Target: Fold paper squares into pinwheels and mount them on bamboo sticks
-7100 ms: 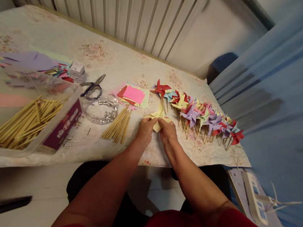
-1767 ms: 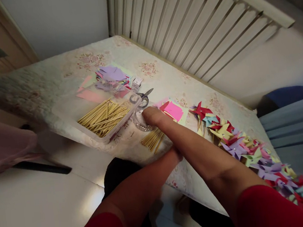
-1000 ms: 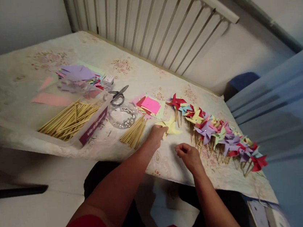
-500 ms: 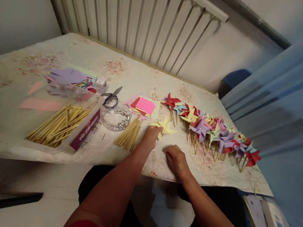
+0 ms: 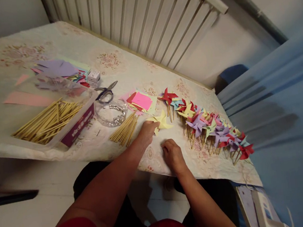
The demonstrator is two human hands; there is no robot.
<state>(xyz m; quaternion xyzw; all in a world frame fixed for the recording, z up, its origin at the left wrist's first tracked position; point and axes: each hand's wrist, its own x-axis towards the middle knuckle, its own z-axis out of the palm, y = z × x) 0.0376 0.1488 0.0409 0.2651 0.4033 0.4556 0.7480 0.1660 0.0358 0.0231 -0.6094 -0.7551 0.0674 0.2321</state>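
Observation:
A pale yellow paper pinwheel (image 5: 163,121) is pinched by its left side in my left hand (image 5: 147,131), just above the tabletop or resting on it. Nearer the front edge, my right hand (image 5: 174,156) is curled, its fingertips folded inward; what they hold, if anything, is hidden. To the left of my left hand lies a fanned bundle of thin wooden sticks (image 5: 124,129). Behind it are bright pink paper squares (image 5: 142,100) on other coloured sheets, and a round clear dish (image 5: 112,114) of small shiny metal pieces.
Many finished-looking pinwheels on sticks (image 5: 196,123) lie in a row at right. Scissors (image 5: 106,92), a small white box (image 5: 94,76) and purple paper pieces (image 5: 57,68) lie at left behind a clear plastic bin (image 5: 91,111) of sticks. A radiator (image 5: 135,20) runs along the back.
The camera view has shifted slightly, moving the whole scene up and left. My left hand keeps its pinch on the yellow pinwheel; my right hand stays curled close by.

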